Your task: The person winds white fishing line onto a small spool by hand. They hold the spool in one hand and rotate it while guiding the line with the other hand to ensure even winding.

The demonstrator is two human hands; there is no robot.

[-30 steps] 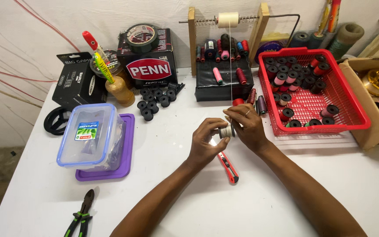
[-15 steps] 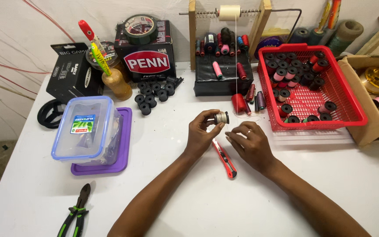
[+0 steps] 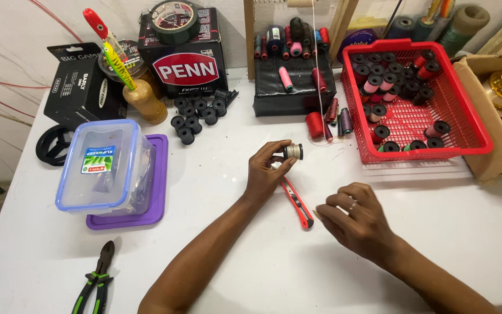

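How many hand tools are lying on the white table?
2: green-handled pliers at the near left edge, and a red utility knife between the left hand and right hand. Others may be hidden.

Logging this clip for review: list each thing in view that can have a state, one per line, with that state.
Left hand: raised, fingers pinching the small spool.
Small spool: held off the table, wound with pale thread.
Right hand: holding nothing, loosely curled by the cutter.
Utility cutter: lying flat on the table.
Clear container: upside down on its purple lid.
Pliers: lying flat, jaws shut.
Red basket: upright, partly filled with bobbins.
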